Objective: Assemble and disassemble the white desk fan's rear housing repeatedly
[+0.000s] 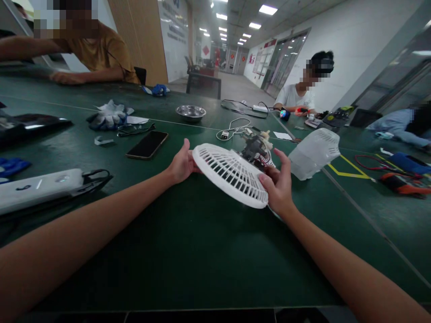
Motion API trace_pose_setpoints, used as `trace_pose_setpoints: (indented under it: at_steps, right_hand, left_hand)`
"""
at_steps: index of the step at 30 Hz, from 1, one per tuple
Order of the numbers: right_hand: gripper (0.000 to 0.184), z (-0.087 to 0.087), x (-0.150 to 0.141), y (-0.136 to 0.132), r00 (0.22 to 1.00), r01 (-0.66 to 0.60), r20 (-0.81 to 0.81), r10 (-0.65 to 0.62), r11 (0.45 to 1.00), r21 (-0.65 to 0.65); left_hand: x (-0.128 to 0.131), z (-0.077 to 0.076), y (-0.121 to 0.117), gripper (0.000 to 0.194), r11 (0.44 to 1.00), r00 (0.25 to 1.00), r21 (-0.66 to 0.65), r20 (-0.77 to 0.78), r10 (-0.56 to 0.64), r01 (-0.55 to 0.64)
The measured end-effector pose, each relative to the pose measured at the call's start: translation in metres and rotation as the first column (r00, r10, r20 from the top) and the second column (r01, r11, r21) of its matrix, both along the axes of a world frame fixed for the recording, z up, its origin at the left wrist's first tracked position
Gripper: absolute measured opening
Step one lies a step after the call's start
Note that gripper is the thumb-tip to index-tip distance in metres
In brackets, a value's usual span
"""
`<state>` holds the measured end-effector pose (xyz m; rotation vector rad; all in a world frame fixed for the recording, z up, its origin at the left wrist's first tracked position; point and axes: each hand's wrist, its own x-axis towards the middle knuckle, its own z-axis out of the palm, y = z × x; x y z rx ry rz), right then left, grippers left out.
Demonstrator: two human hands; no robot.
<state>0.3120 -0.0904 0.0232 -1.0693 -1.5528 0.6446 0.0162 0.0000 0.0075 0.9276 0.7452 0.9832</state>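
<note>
A round white plastic fan grille (230, 172) with radiating slots is held up, tilted, above the green table. My right hand (279, 186) grips its right edge, thumb on the front and fingers behind. At the left rim is my left hand (183, 163), thumb raised and fingers partly hidden behind the edge, which they hold. Behind the grille shows a dark motor assembly (254, 148) with wires and small beige parts; whether it is fixed to the grille I cannot tell. A white cable (235, 130) with a plug lies just beyond.
To the right stands a translucent white plastic housing (313, 154). A phone (147, 145), a metal bowl (191, 113) and gloves (111, 115) lie on the left and far side. A white power strip-like device (40, 190) is at left. Other people sit around the table (188, 264).
</note>
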Motion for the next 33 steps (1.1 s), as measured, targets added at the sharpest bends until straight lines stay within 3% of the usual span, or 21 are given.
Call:
trace_pose_setpoints:
  at_steps: [2,5,8,11,13,16,19,22,25,28,30,33]
  right_hand:
    - [0.087,-0.003,0.002,0.001,0.989,0.022,0.144,-0.033,0.997,0.077]
    - [0.085,-0.006,0.001,0.004,0.934,0.002,0.354,-0.054,0.989,0.147]
    - [0.088,-0.006,0.002,0.008,0.869,-0.057,0.493,-0.035,0.984,0.170]
    - [0.089,-0.004,0.005,0.011,0.822,-0.130,0.569,0.014,0.978,0.165]
    - [0.077,-0.001,0.009,0.012,0.818,-0.156,0.575,0.027,0.972,0.176]
    - [0.058,0.002,0.022,0.019,0.844,-0.041,0.522,-0.119,0.958,0.284]
    - [0.063,0.001,0.037,0.031,0.805,0.202,0.463,-0.371,0.905,0.374]
    - [0.081,-0.006,0.048,0.044,0.765,0.337,0.477,-0.432,0.901,0.274]
    - [0.096,-0.014,0.053,0.052,0.781,0.350,0.533,-0.326,0.935,0.059]
    - [0.101,-0.017,0.054,0.056,0.800,0.364,0.531,-0.279,0.929,-0.060]
    - [0.099,-0.015,0.054,0.057,0.838,0.407,0.438,-0.324,0.907,-0.109]
    - [0.079,-0.008,0.048,0.056,0.929,0.362,0.046,-0.367,0.874,-0.324]
  left_hand:
    - [-0.002,0.007,-0.003,0.077,0.990,0.995,-0.103,0.044,-0.088,0.092]
    - [-0.001,0.014,-0.007,0.049,0.965,0.988,-0.210,0.048,-0.149,0.156]
    - [0.005,0.015,-0.009,0.026,0.961,0.991,-0.242,0.032,-0.127,0.131]
    - [0.008,0.014,-0.008,0.022,0.963,0.994,-0.248,0.010,-0.104,0.104]
    - [0.008,0.014,-0.007,0.020,0.966,0.996,-0.249,-0.024,-0.080,0.072]
    - [0.009,0.015,-0.006,0.019,0.971,0.998,-0.238,-0.050,-0.040,0.027]
    - [0.010,0.016,-0.007,0.020,0.972,0.998,-0.235,-0.057,-0.024,0.010]
    - [0.010,0.016,-0.008,0.018,0.970,0.998,-0.245,-0.063,-0.019,0.003]
    - [0.009,0.014,-0.006,0.017,0.971,0.998,-0.239,-0.052,-0.019,0.006]
    - [0.007,0.009,-0.003,0.018,0.974,0.998,-0.224,-0.045,-0.037,0.026]
    - [0.007,0.006,-0.001,0.017,0.976,0.998,-0.217,-0.048,-0.040,0.029]
    - [0.006,0.004,0.001,0.015,0.979,0.998,-0.205,-0.045,-0.033,0.023]
